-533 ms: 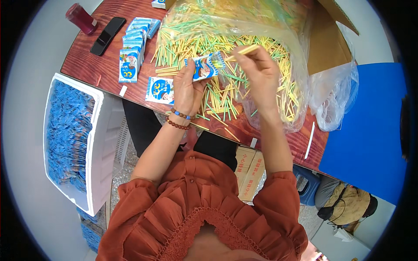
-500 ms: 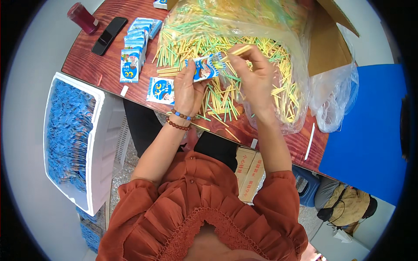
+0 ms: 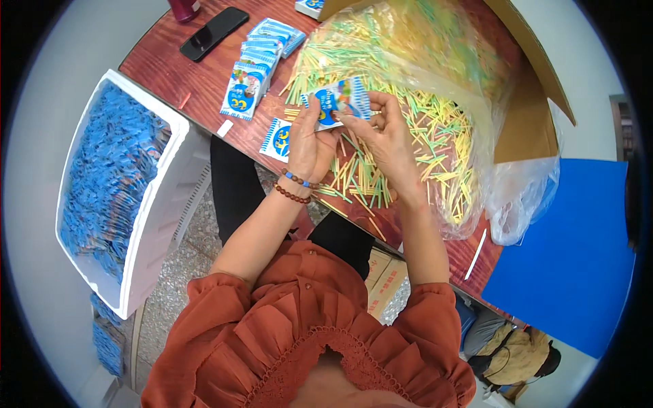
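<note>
A small blue-and-white packet is held between my hands above the near edge of a pile of yellow and green sticks. My left hand grips its left end, thumb on the front. My right hand has its thumb against the packet's front and its fingers behind the right end. Whether sticks are inside the packet cannot be seen. Flat on the table, just left of my left hand, lies another packet. Farther left is an overlapping row of similar packets.
A clear plastic bag spills the sticks across the red-brown table. Beyond my right hand are a cardboard box and a blue board. At left stands a white foam box full of blue packets. A phone lies at the back left.
My right hand no longer has yellow sticks showing in its fingers and now grips the packet's right end. The packet has turned its front more toward me. The whole view has shifted.
</note>
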Available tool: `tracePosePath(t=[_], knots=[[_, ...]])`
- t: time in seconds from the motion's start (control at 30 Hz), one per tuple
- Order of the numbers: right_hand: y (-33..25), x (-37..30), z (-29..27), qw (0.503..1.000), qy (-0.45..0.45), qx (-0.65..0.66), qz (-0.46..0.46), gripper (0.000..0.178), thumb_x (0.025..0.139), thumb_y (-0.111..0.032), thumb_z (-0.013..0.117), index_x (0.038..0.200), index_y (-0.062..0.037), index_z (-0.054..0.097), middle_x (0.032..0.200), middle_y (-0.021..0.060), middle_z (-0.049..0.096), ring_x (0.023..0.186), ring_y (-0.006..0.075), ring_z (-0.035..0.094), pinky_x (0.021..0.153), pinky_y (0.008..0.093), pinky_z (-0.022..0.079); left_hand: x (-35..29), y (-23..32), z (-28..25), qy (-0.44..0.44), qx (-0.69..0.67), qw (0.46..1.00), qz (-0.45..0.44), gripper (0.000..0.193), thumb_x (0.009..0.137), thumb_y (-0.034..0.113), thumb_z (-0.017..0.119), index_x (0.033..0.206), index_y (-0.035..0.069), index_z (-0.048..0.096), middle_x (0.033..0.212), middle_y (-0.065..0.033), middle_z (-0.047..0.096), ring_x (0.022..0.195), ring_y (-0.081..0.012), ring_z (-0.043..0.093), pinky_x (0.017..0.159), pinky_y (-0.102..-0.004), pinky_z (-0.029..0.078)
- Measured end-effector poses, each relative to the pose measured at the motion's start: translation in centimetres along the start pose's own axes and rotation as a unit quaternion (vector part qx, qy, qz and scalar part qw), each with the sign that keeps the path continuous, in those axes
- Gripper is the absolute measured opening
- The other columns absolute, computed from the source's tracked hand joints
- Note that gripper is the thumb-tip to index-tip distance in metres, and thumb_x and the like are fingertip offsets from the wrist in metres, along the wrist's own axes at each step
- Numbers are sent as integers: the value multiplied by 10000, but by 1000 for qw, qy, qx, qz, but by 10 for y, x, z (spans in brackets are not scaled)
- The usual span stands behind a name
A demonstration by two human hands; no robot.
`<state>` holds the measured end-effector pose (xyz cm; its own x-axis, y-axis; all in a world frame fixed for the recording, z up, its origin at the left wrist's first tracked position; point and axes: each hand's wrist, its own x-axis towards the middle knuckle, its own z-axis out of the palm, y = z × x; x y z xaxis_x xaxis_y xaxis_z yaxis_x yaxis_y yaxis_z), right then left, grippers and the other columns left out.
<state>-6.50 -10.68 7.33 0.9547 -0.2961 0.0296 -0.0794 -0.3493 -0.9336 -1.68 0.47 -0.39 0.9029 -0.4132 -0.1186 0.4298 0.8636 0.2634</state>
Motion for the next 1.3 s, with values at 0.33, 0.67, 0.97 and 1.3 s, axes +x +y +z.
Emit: tracePosePath(t=[0.33,0.67,0.97,1.3], knots=[[-16,48,61,979,-128,157,-12,101,859,-127,675,885,-30,666,761,-12,650,657,6,527,540,168,376,-5,70,-11,109,144,966,186,167,911,79,625,1058,-2,623,957,-71,684,827,-114,653,743,-246,528],[13,107,139,970,-134,-143,-143,242,818,-201,673,968,-11,679,768,173,676,693,239,666,645,334,495,8,122,-37,106,849,422,299,995,668,260,808,1393,-114,238,1365,-292,392,1289,-428,371,1084,-473,282],[4,206,116,908,101,-296,-278,362,822,-328,675,970,2,686,941,188,676,879,351,645,783,410,494,49,114,-42,151,846,415,299,988,664,206,810,1402,-106,233,1178,-240,470,1099,-393,463,980,-459,362],[14,214,132,946,-277,-9,-166,160,895,-152,612,958,-4,614,800,-5,608,741,48,534,652,239,453,48,122,-45,147,789,501,322,953,619,218,848,1359,-42,305,1207,-237,443,1114,-403,466,989,-448,371]])
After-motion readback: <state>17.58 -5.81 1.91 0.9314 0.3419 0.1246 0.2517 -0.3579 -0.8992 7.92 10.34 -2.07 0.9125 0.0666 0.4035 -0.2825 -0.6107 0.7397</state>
